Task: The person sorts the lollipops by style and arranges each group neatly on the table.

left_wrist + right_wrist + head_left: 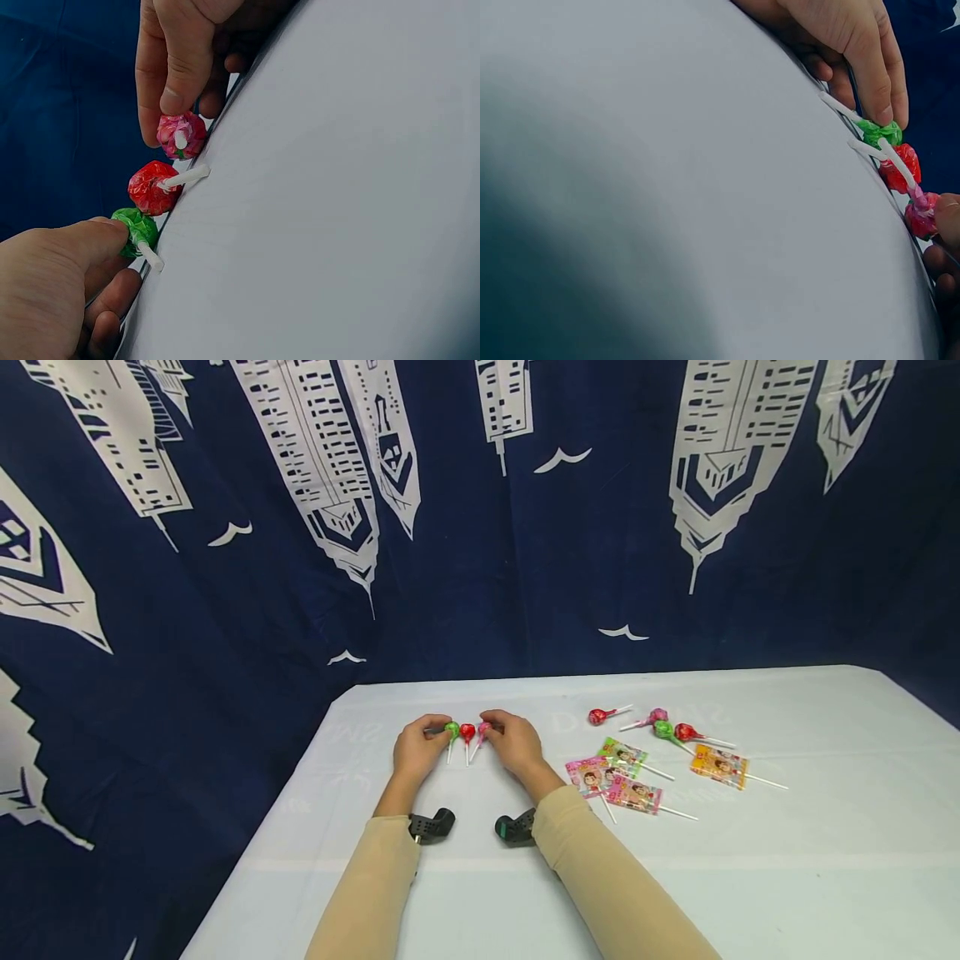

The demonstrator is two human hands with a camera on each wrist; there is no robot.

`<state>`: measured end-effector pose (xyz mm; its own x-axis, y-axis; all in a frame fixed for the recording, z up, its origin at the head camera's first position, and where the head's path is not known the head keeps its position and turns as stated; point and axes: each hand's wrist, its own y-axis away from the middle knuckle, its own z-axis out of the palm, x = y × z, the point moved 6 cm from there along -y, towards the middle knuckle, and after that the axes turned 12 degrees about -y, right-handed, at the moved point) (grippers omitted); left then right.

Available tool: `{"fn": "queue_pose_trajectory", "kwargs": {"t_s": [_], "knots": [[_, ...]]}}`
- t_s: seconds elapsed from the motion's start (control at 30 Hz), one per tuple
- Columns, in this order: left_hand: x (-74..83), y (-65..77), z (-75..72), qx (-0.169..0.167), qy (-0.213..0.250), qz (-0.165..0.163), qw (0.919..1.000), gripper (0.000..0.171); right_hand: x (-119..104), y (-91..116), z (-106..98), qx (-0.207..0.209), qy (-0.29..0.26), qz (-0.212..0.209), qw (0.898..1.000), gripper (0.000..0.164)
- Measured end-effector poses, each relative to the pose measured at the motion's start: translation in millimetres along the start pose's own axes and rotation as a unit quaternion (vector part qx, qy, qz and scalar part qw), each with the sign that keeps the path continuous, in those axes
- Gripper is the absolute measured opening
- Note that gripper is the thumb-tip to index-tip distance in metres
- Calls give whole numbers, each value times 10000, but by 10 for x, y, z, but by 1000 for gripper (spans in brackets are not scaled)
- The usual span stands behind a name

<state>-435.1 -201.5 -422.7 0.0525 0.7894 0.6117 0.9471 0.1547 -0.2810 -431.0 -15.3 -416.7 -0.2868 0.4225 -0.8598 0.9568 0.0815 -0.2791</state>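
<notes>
Three round wrapped lollipops stand side by side between the hands in the head view, sticks toward the person. My left hand (418, 750) pinches the head of the green lollipop (135, 231) between thumb and finger. On the other side, my right hand (516, 745) pinches the pink lollipop (922, 213) by its head. The red lollipop (467, 731) lies in the middle, held by neither hand, its head close against the green one in the left wrist view. The pink lollipop's stick slants toward the red one's stick.
To the right on the white table (480, 893) lie more round lollipops, including a red one (597, 717) and a green one (663, 729). Nearer are several flat-packed lollipops, one orange (718, 766) and one green (621, 752). A dark blue printed cloth (465, 610) hangs behind.
</notes>
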Motion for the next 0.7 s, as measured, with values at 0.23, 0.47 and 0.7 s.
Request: {"fn": "queue_pose_trajectory", "kwargs": {"t_s": [0.23,0.47,0.7], "knots": [[-4,-9,6,17,-10,4,10000,21,-12,-5,-1,-59,-172,-17,9998,27],[-5,-6,2,0,23,35,10000,20,-2,-3,-64,-141,-708,133,9973,32],[12,-5,10,-18,13,66,10000,19,-73,-22,-320,-143,-744,11,9971,35]]}}
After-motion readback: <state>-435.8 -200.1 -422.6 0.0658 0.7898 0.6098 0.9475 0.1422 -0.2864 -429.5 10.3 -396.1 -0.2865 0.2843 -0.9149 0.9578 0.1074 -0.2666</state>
